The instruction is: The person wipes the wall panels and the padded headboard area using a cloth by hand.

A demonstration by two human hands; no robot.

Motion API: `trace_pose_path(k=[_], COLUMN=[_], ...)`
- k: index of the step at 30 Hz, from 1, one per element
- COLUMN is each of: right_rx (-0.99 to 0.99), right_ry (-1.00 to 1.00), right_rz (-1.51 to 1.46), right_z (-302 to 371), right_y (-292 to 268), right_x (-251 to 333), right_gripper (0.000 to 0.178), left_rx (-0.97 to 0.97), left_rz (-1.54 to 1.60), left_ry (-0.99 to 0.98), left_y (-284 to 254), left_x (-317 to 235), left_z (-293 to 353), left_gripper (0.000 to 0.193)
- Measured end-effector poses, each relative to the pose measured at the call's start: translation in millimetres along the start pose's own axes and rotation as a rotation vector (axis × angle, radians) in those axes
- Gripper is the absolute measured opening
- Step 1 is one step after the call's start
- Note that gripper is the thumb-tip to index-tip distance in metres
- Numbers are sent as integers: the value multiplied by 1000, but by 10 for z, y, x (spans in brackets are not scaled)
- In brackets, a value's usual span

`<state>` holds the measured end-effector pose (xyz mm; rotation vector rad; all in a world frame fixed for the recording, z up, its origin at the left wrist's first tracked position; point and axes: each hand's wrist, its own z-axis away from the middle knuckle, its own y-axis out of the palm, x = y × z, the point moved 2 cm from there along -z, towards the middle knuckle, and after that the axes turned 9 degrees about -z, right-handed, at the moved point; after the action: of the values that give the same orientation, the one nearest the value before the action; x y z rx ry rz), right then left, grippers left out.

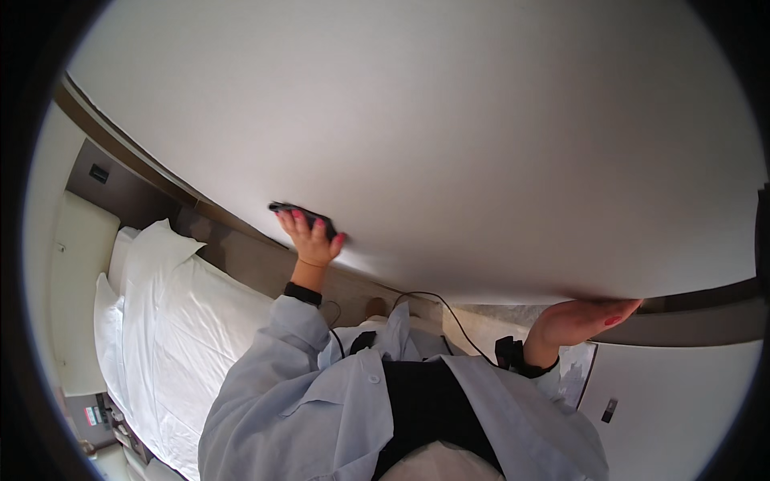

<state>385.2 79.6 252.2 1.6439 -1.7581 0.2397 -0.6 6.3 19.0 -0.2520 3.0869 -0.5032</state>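
Observation:
A large white panel [449, 152] fills the upper part of the head view. My left hand [311, 240] has its fingers spread over a thin, dark, flat pad [325, 224] and holds it against the panel, left of the middle. Whether this is a cloth, a sponge or something else I cannot make out. Farther right, my right hand [573, 322] lies along the panel's lower edge, fingers stretched out and touching it, with nothing seen in it. Part of that hand's fingers is hidden from view.
On the left stands a bed with white sheets [172, 313] and pillows. A white cabinet door [674, 401] with a small dark handle [609, 410] is at the lower right. A black cable [461, 325] runs in front of my body to my right wrist.

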Motion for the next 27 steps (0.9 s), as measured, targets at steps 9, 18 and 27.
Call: trace_pose_path(k=[9, 18, 27], right_rx=[27, -47, 13], right_ry=[-67, -92, -337], right_rz=[55, 54, 298], right_z=[49, -26, 32], right_y=[6, 108, 15], right_x=[-37, 35, 106], right_gripper=[60, 70, 67], left_rx=[-33, -293, -33], left_rz=[68, 227, 69], left_ry=[-288, -747, 269], left_y=[-110, -498, -902], left_x=[352, 54, -1401], left_z=[-388, -2192, -2627], left_gripper=[72, 80, 54])
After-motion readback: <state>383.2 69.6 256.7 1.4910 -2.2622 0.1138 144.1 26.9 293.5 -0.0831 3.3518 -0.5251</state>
